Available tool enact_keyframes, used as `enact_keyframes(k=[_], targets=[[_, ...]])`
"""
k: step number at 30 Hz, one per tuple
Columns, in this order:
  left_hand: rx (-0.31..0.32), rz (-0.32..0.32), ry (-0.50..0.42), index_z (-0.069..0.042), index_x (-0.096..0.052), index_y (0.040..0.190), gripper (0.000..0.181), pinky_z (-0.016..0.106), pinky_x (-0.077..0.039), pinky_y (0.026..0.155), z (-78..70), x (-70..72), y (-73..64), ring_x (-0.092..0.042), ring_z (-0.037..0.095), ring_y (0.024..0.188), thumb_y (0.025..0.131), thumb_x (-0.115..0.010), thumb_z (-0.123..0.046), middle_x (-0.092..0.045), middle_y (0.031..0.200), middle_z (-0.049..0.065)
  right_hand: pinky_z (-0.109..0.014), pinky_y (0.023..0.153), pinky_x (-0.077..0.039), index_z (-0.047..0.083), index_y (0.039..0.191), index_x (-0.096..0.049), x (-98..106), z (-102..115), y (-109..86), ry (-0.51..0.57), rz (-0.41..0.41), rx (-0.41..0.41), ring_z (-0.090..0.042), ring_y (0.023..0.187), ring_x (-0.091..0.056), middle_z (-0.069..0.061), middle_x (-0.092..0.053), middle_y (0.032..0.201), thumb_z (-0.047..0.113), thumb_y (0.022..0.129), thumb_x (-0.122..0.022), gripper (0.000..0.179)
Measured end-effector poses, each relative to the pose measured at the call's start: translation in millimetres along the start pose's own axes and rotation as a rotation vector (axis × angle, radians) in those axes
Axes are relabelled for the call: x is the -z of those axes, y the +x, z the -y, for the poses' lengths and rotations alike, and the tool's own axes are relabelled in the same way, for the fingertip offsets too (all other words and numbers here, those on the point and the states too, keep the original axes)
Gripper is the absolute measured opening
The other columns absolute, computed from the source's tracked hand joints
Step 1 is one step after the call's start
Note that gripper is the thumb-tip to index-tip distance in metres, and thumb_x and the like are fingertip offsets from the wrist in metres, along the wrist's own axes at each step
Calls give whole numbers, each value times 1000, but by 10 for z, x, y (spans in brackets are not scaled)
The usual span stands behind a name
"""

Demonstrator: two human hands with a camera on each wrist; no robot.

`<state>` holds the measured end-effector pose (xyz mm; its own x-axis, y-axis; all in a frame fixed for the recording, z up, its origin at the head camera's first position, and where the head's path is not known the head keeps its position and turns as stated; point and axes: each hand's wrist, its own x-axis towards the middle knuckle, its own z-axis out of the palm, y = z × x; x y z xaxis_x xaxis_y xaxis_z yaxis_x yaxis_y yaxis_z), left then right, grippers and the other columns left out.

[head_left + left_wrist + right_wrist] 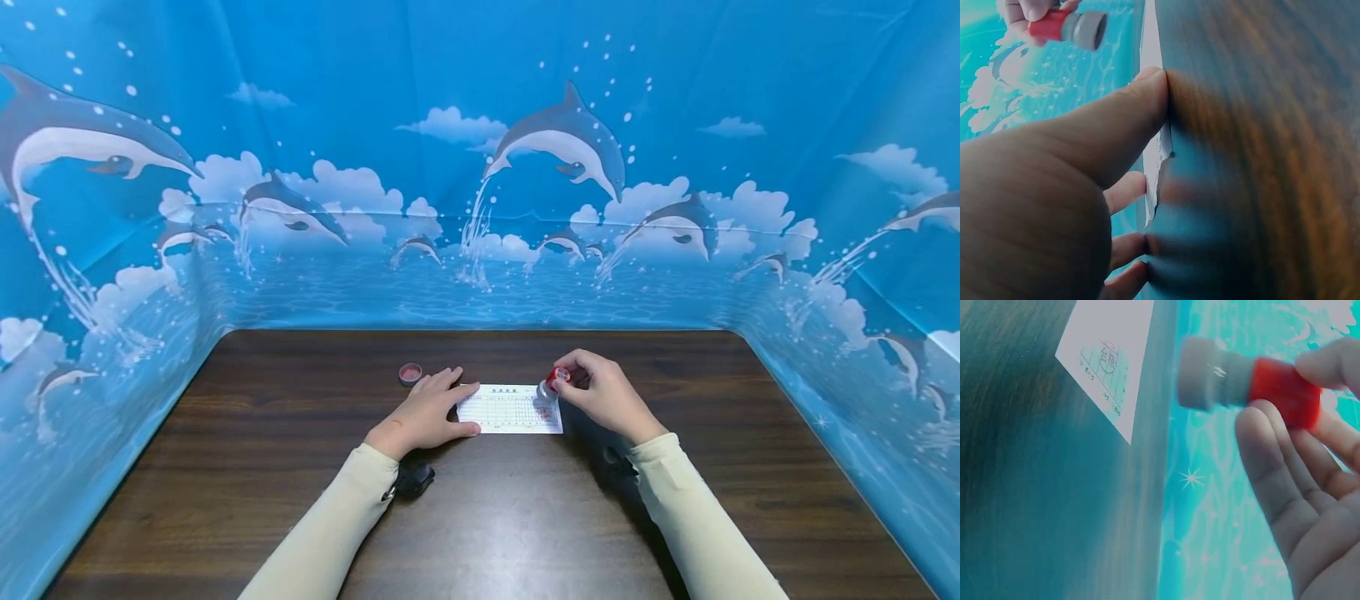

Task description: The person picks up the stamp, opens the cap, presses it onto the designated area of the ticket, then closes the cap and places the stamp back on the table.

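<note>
A white printed form [504, 410] with a grid lies on the dark wooden table. My left hand [429, 412] rests on its left end, the fingers spread and fairly straight, thumb on the near edge. Between thumb and fingers my right hand [602, 395] holds a rubber stamp [1285, 394] by its red handle. The stamp's grey, round end hangs above the form's right part, apart from the paper. A round red stamp mark [1109, 357] shows on the form below it.
Just behind my left hand sits a small round container of red ink paste [410, 373]. The brown table [495, 517] runs back to a blue curtain [360, 283] printed with dolphins, which also lines both sides.
</note>
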<state>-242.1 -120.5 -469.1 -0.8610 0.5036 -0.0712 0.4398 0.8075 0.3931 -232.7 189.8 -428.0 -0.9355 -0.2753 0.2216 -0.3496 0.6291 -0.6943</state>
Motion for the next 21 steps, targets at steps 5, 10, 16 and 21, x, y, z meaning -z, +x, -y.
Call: enact_keyframes(k=[5,10,16,21], targets=[[3,3,5,-21,-44,159,75,56,-14,127,-16,33,9,-19,36,158,96,-69,-53,-26,169,16,-42,87,-60,5,130,-65,52,-63,23,64,-86,-13,-23,91,-65,-10,-70,111,5,91,-75,39],[3,-3,11,-21,-45,159,75,56,-14,127,-21,35,7,-19,36,157,96,-69,-53,-26,169,16,-44,88,-60,6,126,-69,74,-143,40,121,-132,-37,-26,92,-67,-13,-72,114,5,92,-74,34],[3,-9,26,-20,-46,158,75,56,-16,126,-12,13,9,-22,36,157,96,-70,-54,-28,168,17,-48,92,-60,6,124,-70,62,-261,41,195,-115,-61,-29,94,-67,-16,-71,117,5,92,-76,32],[3,-8,27,-20,-46,158,75,56,-17,126,-14,5,4,-22,36,157,96,-69,-54,-29,168,17,-46,92,-60,5,124,-68,53,-330,19,233,-94,-52,-29,96,-67,-17,-69,117,5,92,-77,33]])
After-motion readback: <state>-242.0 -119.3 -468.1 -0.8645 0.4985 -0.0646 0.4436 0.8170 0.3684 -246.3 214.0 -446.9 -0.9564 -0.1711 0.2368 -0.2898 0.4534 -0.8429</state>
